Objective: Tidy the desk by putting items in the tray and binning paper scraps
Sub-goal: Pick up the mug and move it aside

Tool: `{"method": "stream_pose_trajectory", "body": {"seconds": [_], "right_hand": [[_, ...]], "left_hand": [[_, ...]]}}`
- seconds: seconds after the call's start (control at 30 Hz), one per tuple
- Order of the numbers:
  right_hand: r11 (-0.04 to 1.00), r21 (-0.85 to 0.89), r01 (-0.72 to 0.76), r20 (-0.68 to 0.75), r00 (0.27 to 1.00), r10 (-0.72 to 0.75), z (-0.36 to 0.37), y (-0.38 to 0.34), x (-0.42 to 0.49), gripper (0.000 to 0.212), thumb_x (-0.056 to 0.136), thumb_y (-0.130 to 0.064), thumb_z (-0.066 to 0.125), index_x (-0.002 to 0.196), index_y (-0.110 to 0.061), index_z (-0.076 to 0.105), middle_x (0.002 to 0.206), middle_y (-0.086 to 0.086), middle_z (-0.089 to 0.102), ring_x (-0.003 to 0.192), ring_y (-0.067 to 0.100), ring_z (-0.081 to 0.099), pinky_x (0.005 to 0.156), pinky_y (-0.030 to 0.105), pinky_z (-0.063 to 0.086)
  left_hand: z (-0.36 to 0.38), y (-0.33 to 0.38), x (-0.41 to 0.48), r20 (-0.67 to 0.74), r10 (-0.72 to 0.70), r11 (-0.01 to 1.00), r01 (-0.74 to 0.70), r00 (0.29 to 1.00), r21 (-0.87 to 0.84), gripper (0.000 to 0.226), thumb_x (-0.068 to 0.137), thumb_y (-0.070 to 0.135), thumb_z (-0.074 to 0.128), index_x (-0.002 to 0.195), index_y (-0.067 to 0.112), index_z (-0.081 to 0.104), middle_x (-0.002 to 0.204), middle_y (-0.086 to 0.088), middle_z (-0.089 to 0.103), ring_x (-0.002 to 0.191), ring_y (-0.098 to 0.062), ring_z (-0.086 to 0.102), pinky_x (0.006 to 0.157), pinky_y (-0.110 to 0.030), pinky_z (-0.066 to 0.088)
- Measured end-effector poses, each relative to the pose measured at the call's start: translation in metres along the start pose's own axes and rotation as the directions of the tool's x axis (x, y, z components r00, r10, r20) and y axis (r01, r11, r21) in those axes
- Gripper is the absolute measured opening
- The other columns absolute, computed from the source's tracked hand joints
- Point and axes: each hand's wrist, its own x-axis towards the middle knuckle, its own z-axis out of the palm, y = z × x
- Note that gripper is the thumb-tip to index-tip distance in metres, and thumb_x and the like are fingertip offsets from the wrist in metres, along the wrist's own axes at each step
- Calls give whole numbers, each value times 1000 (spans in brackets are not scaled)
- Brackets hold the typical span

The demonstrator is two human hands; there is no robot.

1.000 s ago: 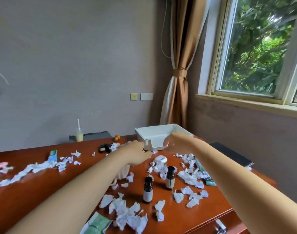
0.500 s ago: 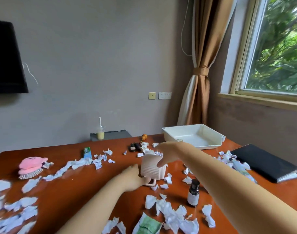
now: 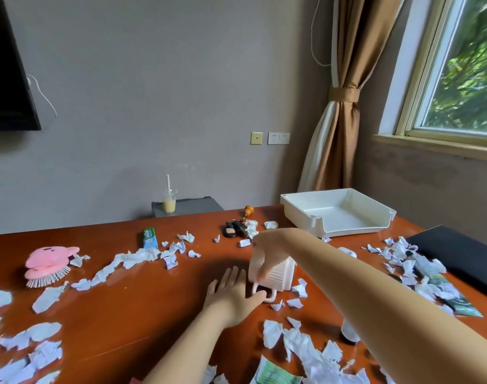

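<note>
A white ribbed mug (image 3: 278, 275) lies tilted on the red-brown desk (image 3: 131, 314), handle toward me. My right hand (image 3: 267, 252) grips its upper side from above. My left hand (image 3: 234, 293) rests flat on the desk beside the mug with fingers spread, its thumb touching the handle. The empty white tray (image 3: 336, 212) stands at the far right of the desk. Torn white paper scraps (image 3: 131, 259) lie scattered across the desk.
A pink hairbrush (image 3: 47, 263) lies at the left, a green gum pack (image 3: 149, 237) and black keys (image 3: 234, 228) further back. A dark bottle (image 3: 349, 332) stands partly behind my right arm. A black notebook (image 3: 458, 256) lies at the right edge, green packets (image 3: 275, 374) near me.
The view has swung left and down. My right hand has taken hold of the mug and tilted it. My left hand has opened flat beside its handle.
</note>
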Motion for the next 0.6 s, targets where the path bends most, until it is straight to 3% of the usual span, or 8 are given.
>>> {"method": "stream_pose_trajectory", "body": {"seconds": [0.17, 0.3, 0.43, 0.6], "right_hand": [[992, 115, 57, -125, 991, -42, 6, 2, 0, 81, 73, -47, 74, 138, -14, 40, 128, 8, 55, 111, 24, 54, 91, 30, 50], [971, 236, 44, -226, 974, 10, 14, 7, -2, 88, 67, -52, 76, 136, -17, 35, 120, 7, 57, 99, 21, 57, 79, 29, 54], [930, 364, 49, -290, 955, 63, 19, 10, -19, 86, 73, -51, 72, 137, -13, 29, 126, 9, 54, 105, 23, 58, 88, 31, 55], [815, 563, 135, -389, 914, 117, 33, 16, -33, 70, 73, -42, 75, 126, -15, 38, 124, 7, 55, 99, 20, 56, 82, 27, 54]], "left_hand": [[4, -2, -1, -52, -8, 1000, 7, 999, -21, 61, 98, 51, 16, 152, 24, 6, 161, 2, -2, 148, -13, -7, 119, -41, -4], [-2, -3, -3, -71, -15, 979, 0, 997, -205, 54, 101, 42, 19, 151, 23, 13, 160, 3, 13, 148, -15, 5, 119, -39, 2], [-13, -1, -9, -105, -56, 817, -15, 993, -576, 51, 102, 31, 30, 151, 30, 14, 153, 0, 33, 140, -23, 31, 115, -41, 28], [-31, 7, -22, -228, -18, 793, -125, 974, -596, 55, 102, 19, 34, 152, 26, 12, 155, 1, 27, 141, -19, 32, 109, -30, 33]]}}
